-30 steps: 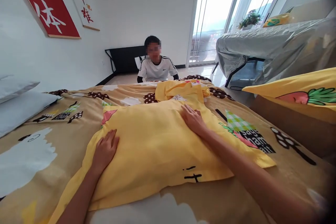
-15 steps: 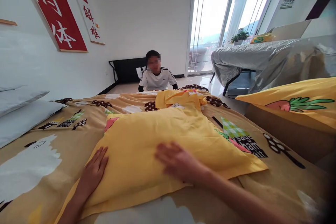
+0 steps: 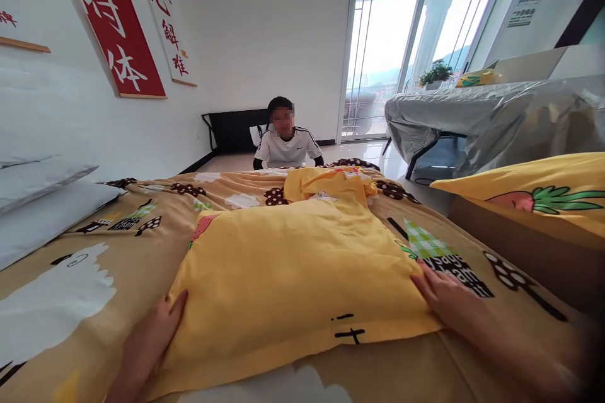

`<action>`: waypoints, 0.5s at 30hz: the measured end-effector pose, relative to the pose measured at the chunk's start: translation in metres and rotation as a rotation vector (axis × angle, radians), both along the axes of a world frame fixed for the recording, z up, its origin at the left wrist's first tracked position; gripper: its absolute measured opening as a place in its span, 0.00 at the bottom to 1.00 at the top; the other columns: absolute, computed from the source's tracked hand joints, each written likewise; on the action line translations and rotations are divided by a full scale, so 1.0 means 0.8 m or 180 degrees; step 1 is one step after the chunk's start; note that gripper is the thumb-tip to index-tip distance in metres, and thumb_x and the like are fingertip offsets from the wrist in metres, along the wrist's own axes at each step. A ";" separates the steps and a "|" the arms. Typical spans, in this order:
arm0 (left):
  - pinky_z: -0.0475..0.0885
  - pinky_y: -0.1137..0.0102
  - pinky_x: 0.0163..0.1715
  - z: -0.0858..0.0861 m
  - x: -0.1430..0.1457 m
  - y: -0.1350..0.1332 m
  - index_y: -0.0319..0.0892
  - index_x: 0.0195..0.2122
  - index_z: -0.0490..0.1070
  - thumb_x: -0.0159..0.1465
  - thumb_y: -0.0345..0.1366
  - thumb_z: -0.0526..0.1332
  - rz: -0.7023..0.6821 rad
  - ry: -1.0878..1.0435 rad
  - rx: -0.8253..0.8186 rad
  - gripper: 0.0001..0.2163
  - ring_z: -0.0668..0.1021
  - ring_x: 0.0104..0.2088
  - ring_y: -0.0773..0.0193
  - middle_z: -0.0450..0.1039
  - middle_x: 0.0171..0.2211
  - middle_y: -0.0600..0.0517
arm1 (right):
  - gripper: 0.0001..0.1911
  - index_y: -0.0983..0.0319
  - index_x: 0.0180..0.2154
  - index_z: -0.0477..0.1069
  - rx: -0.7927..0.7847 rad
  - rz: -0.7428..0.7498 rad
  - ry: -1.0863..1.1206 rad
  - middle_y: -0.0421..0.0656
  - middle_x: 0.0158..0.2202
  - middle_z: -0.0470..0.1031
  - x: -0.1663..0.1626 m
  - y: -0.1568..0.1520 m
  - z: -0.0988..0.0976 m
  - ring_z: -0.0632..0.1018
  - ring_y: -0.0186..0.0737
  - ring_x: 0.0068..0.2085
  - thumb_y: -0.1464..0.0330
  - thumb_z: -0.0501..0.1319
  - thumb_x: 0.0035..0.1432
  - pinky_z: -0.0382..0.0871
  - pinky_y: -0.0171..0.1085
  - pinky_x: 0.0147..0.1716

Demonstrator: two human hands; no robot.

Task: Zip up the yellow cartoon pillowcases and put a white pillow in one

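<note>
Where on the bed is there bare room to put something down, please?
The bedspread is bare left of the yellow pillow, up to the white pillows, and in a strip beyond the right hand. Crowded: the pillow's far edge, where yellow cloth lies bunched.

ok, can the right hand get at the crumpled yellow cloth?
Probably yes: the right hand is at the right edge of the pillow, and the yellow cloth lies in view at its far edge. The pillow is partly between, but nothing shows above it.

The left hand [image 3: 158,324] and the right hand [image 3: 447,296] are set wide apart; both bare forearms [image 3: 513,349] reach forward, the right fingers [image 3: 428,279] point inward, the left fingers [image 3: 178,308] are partly hidden.
</note>
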State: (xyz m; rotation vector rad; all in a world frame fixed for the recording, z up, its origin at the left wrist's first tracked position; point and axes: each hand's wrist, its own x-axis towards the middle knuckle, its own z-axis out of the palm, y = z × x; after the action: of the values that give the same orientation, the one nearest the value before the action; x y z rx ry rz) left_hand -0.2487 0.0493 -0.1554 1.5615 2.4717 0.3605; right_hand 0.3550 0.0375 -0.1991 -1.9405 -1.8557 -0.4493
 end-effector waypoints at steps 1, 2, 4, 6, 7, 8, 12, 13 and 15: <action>0.69 0.55 0.43 -0.001 -0.003 -0.004 0.41 0.37 0.68 0.60 0.60 0.40 -0.0001 -0.0015 -0.0065 0.28 0.77 0.43 0.41 0.76 0.39 0.37 | 0.26 0.61 0.45 0.74 -0.0042 -0.0083 -0.0095 0.56 0.39 0.78 -0.015 0.004 -0.004 0.79 0.57 0.39 0.55 0.43 0.62 0.72 0.49 0.35; 0.69 0.57 0.43 -0.002 -0.007 -0.009 0.42 0.35 0.68 0.59 0.60 0.42 -0.0016 -0.0071 -0.0141 0.27 0.78 0.42 0.42 0.77 0.37 0.38 | 0.28 0.65 0.45 0.73 -0.0112 -0.0205 -0.0183 0.59 0.39 0.77 -0.027 0.007 -0.006 0.79 0.57 0.40 0.56 0.42 0.63 0.72 0.50 0.36; 0.70 0.59 0.42 -0.005 -0.014 -0.016 0.44 0.31 0.67 0.57 0.60 0.44 -0.0086 -0.0201 -0.0199 0.25 0.78 0.40 0.44 0.77 0.33 0.41 | 0.28 0.70 0.45 0.72 -0.0398 -0.0498 -0.0240 0.60 0.33 0.77 -0.042 0.015 -0.002 0.80 0.57 0.36 0.59 0.41 0.64 0.71 0.48 0.33; 0.70 0.60 0.41 0.001 -0.017 -0.018 0.44 0.31 0.67 0.56 0.59 0.46 -0.0106 -0.0237 -0.0030 0.24 0.78 0.40 0.45 0.78 0.33 0.42 | 0.26 0.68 0.42 0.72 -0.0762 -0.0625 -0.0156 0.56 0.27 0.77 -0.045 0.021 0.014 0.80 0.55 0.29 0.60 0.41 0.65 0.70 0.46 0.27; 0.70 0.61 0.40 0.008 -0.018 -0.018 0.44 0.32 0.68 0.54 0.58 0.47 -0.0076 -0.0223 0.0077 0.23 0.78 0.40 0.45 0.78 0.33 0.42 | 0.24 0.67 0.40 0.72 -0.0893 -0.0624 -0.0136 0.54 0.25 0.76 -0.044 0.022 0.026 0.79 0.54 0.27 0.60 0.42 0.65 0.69 0.45 0.25; 0.70 0.61 0.39 0.016 -0.021 -0.016 0.44 0.32 0.68 0.53 0.58 0.48 -0.0027 -0.0201 0.0173 0.23 0.78 0.39 0.45 0.78 0.32 0.43 | 0.23 0.65 0.37 0.72 -0.0952 -0.0614 -0.0177 0.53 0.24 0.76 -0.042 0.021 0.041 0.79 0.53 0.26 0.60 0.43 0.65 0.68 0.44 0.24; 0.71 0.60 0.36 0.027 -0.065 -0.021 0.48 0.27 0.67 0.50 0.61 0.51 0.0238 -0.0091 0.0393 0.21 0.78 0.32 0.47 0.76 0.23 0.52 | 0.23 0.60 0.35 0.73 -0.0624 -0.0673 -0.0746 0.52 0.23 0.75 -0.027 -0.009 0.085 0.78 0.54 0.26 0.57 0.43 0.64 0.65 0.43 0.23; 0.72 0.60 0.37 0.018 -0.083 -0.027 0.49 0.25 0.67 0.50 0.61 0.52 0.0239 -0.0100 0.0390 0.20 0.78 0.32 0.48 0.76 0.23 0.54 | 0.24 0.59 0.34 0.73 -0.0519 -0.0715 -0.0854 0.51 0.21 0.74 -0.021 -0.023 0.085 0.77 0.54 0.25 0.55 0.42 0.64 0.63 0.42 0.22; 0.72 0.59 0.38 -0.010 -0.117 -0.041 0.50 0.24 0.67 0.52 0.60 0.51 0.0101 -0.0076 0.0329 0.19 0.79 0.32 0.49 0.77 0.22 0.56 | 0.25 0.57 0.32 0.72 -0.0428 -0.0645 -0.0883 0.49 0.19 0.72 -0.007 -0.049 0.071 0.76 0.52 0.22 0.53 0.42 0.62 0.61 0.41 0.20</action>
State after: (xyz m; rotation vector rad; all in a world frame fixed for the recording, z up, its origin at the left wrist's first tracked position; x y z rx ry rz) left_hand -0.3424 0.0164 -0.1638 1.5479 2.4991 0.5165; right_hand 0.3497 -0.0014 -0.1425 -2.2666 -1.9028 -0.7042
